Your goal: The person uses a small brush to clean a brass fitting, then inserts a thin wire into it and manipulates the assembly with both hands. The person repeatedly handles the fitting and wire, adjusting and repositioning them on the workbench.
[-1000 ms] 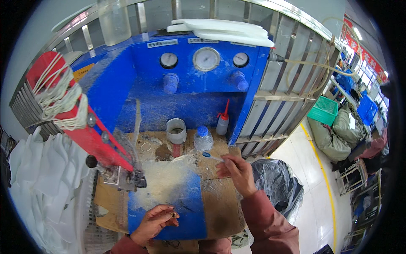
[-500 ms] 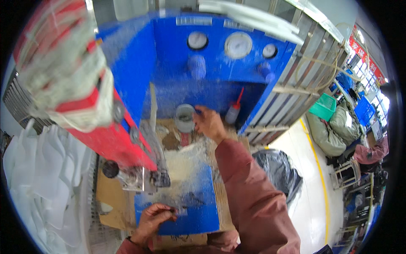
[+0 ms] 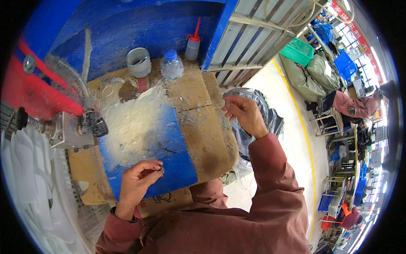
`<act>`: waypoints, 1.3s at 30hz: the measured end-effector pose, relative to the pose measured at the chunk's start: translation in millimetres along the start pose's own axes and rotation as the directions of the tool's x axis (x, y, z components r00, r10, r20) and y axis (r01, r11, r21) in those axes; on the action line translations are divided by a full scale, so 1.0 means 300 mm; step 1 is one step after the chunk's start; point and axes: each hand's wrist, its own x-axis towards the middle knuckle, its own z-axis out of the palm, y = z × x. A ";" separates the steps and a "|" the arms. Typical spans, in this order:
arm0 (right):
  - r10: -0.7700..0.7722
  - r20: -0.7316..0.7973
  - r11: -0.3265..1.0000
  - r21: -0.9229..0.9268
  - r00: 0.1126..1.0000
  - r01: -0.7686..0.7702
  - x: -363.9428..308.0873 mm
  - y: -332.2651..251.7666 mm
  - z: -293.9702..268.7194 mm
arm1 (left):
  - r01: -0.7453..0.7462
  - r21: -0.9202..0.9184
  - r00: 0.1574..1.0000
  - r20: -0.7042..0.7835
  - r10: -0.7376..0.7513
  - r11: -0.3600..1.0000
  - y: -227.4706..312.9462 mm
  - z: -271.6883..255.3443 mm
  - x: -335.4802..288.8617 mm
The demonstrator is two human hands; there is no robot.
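My left hand (image 3: 136, 183) is over the near left part of a blue sheet (image 3: 179, 158), its thumb and fingers pinched together. At the fingertips shows a small dark thing (image 3: 160, 168), too small to name. My right hand (image 3: 247, 115) is raised past the cardboard's right edge, fingers bent and slightly apart, with nothing visible in them. Pale powder (image 3: 131, 131) covers much of the sheet. Behind it stand a grey cup (image 3: 138, 63), a clear bottle with a blue cap (image 3: 171, 67) and a small bottle with a red spout (image 3: 193, 44).
A red machine arm (image 3: 46, 91) with a metal head (image 3: 72, 129) juts in from the left. White curved plastic pieces (image 3: 31, 182) are stacked below it. Worn cardboard (image 3: 207, 144) lies under the sheet. A black plastic bag (image 3: 268, 116) stands right. Another person (image 3: 353, 103) sits far right.
My right hand has left the spot beside the grey cup and moved right and nearer to me. My left hand keeps its pinch over the sheet. The view has tilted down.
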 end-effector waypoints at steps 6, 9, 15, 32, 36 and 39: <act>0.108 -0.044 0.990 0.094 0.993 -0.103 -0.232 0.178 0.018 | -0.105 0.305 0.994 0.061 0.090 0.947 0.005 0.116 0.069; 0.203 -0.058 0.965 0.179 0.977 -0.190 -0.319 0.238 0.034 | -0.213 0.490 0.976 0.143 0.164 0.845 0.008 0.182 0.134; 0.219 -0.110 0.936 0.306 0.970 -0.176 -0.431 0.324 0.028 | -0.429 0.752 0.892 0.263 0.369 0.501 -0.052 0.292 0.249; 0.317 -0.121 0.796 0.573 0.941 -0.194 -0.497 0.412 0.041 | -0.476 0.814 0.836 0.301 0.458 0.333 -0.125 0.371 0.328; 0.346 -0.120 0.794 0.566 0.931 -0.222 -0.497 0.421 0.044 | -0.528 0.801 0.810 0.375 0.452 0.283 -0.099 0.402 0.284; 0.347 -0.127 0.780 0.589 0.929 -0.211 -0.498 0.428 0.048 | -0.515 0.823 0.828 0.405 0.388 0.240 -0.110 0.435 0.271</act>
